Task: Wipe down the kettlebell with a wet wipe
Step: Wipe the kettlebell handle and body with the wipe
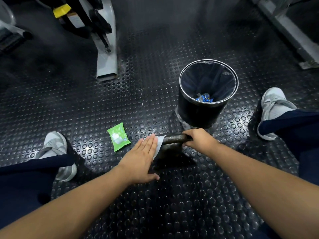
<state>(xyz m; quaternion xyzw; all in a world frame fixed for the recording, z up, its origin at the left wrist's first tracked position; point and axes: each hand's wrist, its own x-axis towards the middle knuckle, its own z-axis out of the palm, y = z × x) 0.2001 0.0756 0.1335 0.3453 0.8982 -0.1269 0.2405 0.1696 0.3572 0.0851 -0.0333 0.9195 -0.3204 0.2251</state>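
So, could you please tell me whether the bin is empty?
Not empty. The bin stands upright and open, and blue wrappers lie at the bottom of its dark liner.

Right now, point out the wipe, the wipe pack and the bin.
wipe (159,141): head view, white sheet's exposed edge
wipe pack (118,136): head view, green wrapper's middle
bin (193,112): head view, outer wall

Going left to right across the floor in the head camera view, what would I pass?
Left shoe → green wipe packet → left hand on the wet wipe → right hand on the kettlebell handle → right shoe.
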